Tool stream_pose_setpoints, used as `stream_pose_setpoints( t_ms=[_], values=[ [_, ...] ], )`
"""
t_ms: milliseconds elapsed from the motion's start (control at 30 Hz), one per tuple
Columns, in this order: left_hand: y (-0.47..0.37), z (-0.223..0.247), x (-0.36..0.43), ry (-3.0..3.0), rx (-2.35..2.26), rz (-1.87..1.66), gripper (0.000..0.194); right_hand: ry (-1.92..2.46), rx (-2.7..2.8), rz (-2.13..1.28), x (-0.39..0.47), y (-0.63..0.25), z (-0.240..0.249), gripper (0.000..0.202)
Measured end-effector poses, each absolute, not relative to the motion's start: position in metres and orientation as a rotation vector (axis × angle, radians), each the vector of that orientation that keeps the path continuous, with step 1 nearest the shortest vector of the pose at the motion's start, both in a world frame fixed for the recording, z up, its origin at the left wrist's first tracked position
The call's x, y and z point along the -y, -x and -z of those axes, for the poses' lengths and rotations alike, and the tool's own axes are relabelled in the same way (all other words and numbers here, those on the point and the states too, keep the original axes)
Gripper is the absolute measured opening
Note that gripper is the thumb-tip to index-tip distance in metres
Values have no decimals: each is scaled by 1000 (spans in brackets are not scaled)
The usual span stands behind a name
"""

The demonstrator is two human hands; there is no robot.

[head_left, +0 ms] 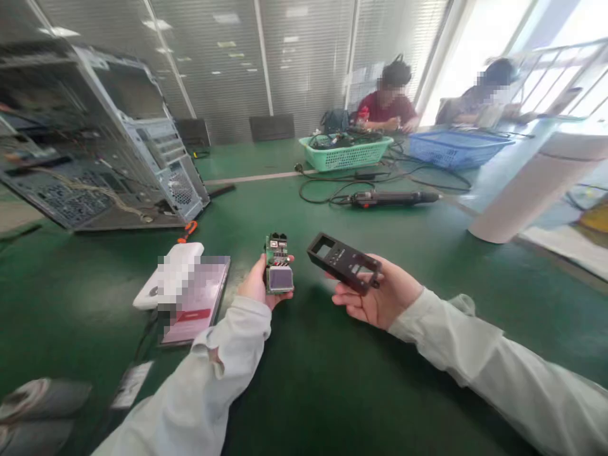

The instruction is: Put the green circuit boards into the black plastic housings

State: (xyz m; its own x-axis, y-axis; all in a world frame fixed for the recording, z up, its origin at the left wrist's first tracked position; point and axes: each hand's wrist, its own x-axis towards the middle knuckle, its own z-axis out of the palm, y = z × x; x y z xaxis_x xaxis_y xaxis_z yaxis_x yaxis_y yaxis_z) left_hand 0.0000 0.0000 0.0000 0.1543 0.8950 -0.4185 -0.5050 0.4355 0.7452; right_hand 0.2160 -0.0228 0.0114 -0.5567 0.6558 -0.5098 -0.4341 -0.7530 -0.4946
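Green circuit board point(278, 265) in left-hand fingers point(259, 285); flat black plastic cover point(342, 261) in right-hand fingers point(375, 296).

Pale, seemingly grey-white long sleeves, loose cuffs; left hand point(256, 286), right hand point(380, 297) bare.

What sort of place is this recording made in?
Probably an electronics repair or assembly workshop. An opened computer case lies on the green table, the left hand holds a circuit board, the right hand a black plastic cover, and baskets of cables stand farther back.
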Motion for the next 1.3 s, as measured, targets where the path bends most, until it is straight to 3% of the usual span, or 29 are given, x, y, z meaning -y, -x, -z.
stream_pose_setpoints(
  t_ms=[367,433,533,733,933,1067,1300],
  values=[
    [-2,-3,2,-510,-955,-1093,44,1067,630,-2129,23,-203,-11,28],
    [-3,-3,2,-501,-969,-1098,44,1025,854,-2009,23,-205,-3,37],
    [-4,-6,1,-482,-994,-1094,46,1002,1315,-1536,23,-208,7,48],
    [-8,-7,1,-460,-1077,-1116,46,898,2035,-192,32,-208,5,28],
    [-8,-7,1,-452,-1057,-1137,46,676,2175,448,36,-210,-2,19],
    [-9,-10,2,-443,-1085,-1139,47,659,2138,378,36,-213,1,18],
    [-11,-17,4,-439,-1116,-1107,46,1255,1638,-611,49,-238,6,43]
  ],
)
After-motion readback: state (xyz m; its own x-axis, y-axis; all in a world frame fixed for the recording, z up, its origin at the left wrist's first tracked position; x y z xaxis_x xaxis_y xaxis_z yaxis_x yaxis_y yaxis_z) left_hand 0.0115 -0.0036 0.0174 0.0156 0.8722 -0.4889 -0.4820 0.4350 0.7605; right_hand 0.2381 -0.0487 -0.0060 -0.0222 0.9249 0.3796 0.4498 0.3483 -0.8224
